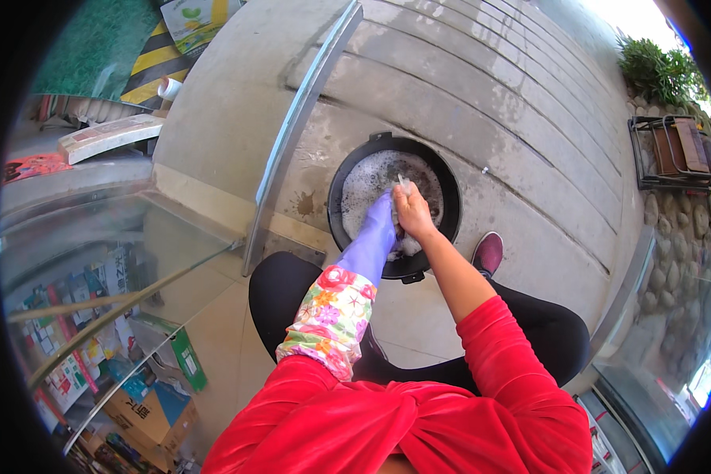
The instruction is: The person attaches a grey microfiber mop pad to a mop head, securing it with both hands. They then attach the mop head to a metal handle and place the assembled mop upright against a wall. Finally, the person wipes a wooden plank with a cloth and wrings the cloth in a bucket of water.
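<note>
A round black basin (453, 189) with soapy, foam-covered water (363, 180) stands on the ground before me. My left hand (381, 208) is over the basin in a purple rubber glove with a flower-patterned sleeve cuff (329, 318); its fingers are largely hidden beside the other hand. Bare, my right hand (412, 208) presses against the gloved one, its fingers closed round a small whitish, wet-looking thing (404, 182) whose kind I cannot make out. White suds (408, 246) lie just below the hands.
A glass door edge (302, 103) rises to the left of the basin. Cardboard boxes (146, 411) lie behind glass at lower left. My right shoe (489, 251) is near the basin. At far right are a folded metal-framed chair (675, 150), a stone wall (678, 237) and a green plant (662, 71).
</note>
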